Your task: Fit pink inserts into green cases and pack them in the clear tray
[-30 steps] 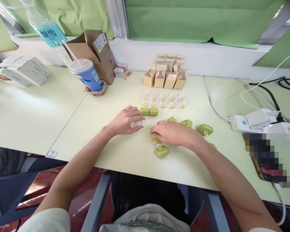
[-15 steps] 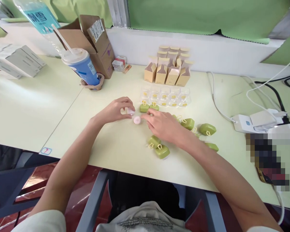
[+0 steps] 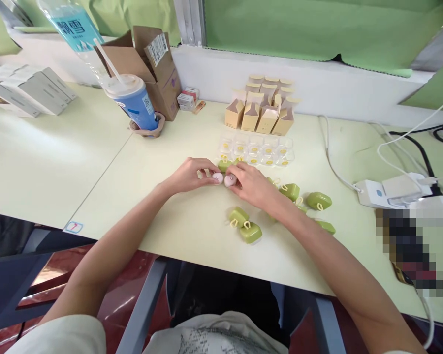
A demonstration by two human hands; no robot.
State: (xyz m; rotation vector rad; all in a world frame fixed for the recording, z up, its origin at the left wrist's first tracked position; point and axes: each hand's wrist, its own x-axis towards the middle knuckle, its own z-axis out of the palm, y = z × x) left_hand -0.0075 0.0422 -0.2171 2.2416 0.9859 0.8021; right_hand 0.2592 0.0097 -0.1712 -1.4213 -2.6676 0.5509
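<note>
My left hand point(image 3: 197, 175) pinches a small round pink piece point(image 3: 217, 177) between thumb and fingers. A second round pink piece point(image 3: 230, 180), with a tiny mark at its centre, is gripped in my right hand point(image 3: 249, 182). The two pieces are side by side, a narrow gap apart, just over the table. Right behind my fingers sit two small green cases with yellow loops point(image 3: 225, 164). More such cases lie close to my right forearm, among them a pair in front point(image 3: 250, 232) and others to the right point(image 3: 319, 200). My forearm partly covers some of them.
Behind the cases are clear plastic cups point(image 3: 255, 150) in rows and open yellow cartons point(image 3: 265, 119). A blue drink cup point(image 3: 135, 105), bottle point(image 3: 76, 32) and cardboard box point(image 3: 166, 78) stand at left. White boxes point(image 3: 40, 91) lie far left; a power strip point(image 3: 376, 193) lies right.
My right hand has taken hold of the pink piece that lay on the table. My left hand has moved right with its own piece, bringing both together.
</note>
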